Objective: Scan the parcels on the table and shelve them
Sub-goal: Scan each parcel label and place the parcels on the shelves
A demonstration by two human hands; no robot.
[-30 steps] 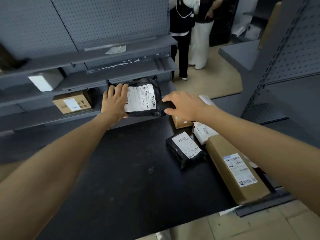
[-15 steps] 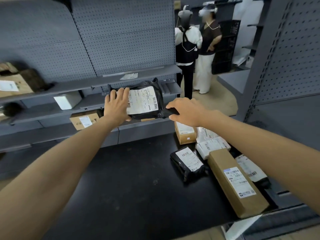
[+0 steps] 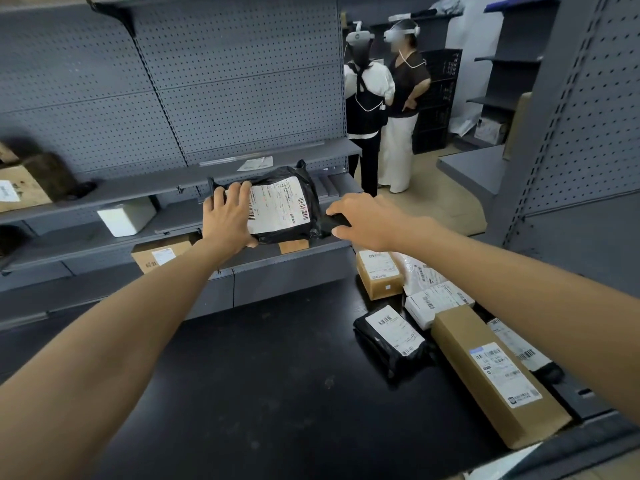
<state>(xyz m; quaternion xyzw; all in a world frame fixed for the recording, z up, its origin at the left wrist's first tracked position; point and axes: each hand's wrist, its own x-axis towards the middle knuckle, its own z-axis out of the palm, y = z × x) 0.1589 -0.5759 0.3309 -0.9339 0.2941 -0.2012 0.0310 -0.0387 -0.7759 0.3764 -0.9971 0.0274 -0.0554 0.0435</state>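
Both ends of the black parcel [image 3: 280, 206] are gripped, left hand [image 3: 227, 216] wrapping one, right hand [image 3: 367, 220] pinching the other; its long axis runs along the shelf [image 3: 263, 258] beneath.

Head-worn wide-angle view, facing forward and down, table [image 3: 277, 393] close below

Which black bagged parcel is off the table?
The raised black plastic parcel, gripped by left hand and right hand; the other black bags lie on the table.
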